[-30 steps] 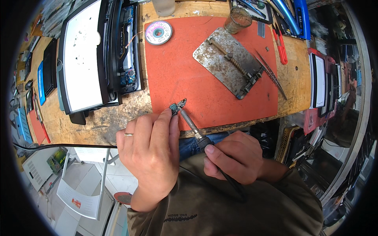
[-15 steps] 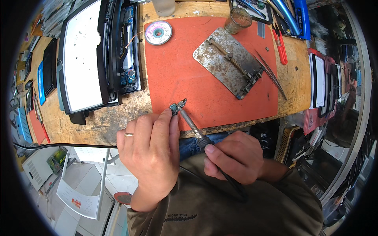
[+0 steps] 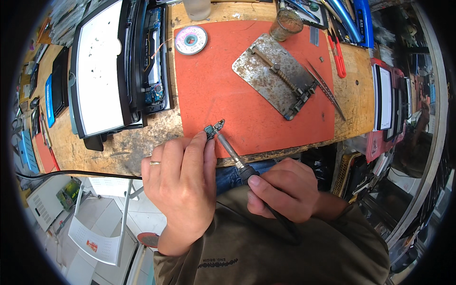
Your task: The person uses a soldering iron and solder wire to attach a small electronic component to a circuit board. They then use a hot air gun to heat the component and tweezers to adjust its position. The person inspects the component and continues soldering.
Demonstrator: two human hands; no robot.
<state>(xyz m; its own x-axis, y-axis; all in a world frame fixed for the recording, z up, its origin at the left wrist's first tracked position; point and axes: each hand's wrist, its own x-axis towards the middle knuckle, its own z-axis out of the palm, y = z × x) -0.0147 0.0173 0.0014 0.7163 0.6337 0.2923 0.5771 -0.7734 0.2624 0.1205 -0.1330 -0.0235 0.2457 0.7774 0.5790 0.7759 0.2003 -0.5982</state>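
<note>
Soldering iron (image 3: 231,153): one. Long axis runs diagonally from lower right to upper left; the metal tip points up-left, away from the person, and ends at the near edge of the orange mat (image 3: 256,90). Dark handle is gripped in the closed right hand (image 3: 285,190), pen-fashion, with a black cord trailing from under the palm toward the person's body.

Small circuit board (image 3: 209,131): one, dark green, pinched at the fingertips of the left hand (image 3: 183,183), touching or just beside the iron's tip. The left hand is closed on it, fingers curled, a ring on one finger.

Bench (image 3: 142,142): one, worn wood, edge just beyond both hands.

Orange mat: one, rectangular, covering the middle of the bench.

Metal board holder (image 3: 278,78): one, grey and stained, lying tilted on the far right part of the mat.

Tweezers (image 3: 327,90): one pair, just right of the holder, points toward the near right.

Solder reel (image 3: 191,40): one, round, at the mat's far left corner.

Opened device with white panel (image 3: 99,71): one, left of the mat, its internals exposed along the right side.

Small round jar (image 3: 286,24): one, at the far edge.

Red-handled cutters (image 3: 337,57): one, far right of the mat.
</note>
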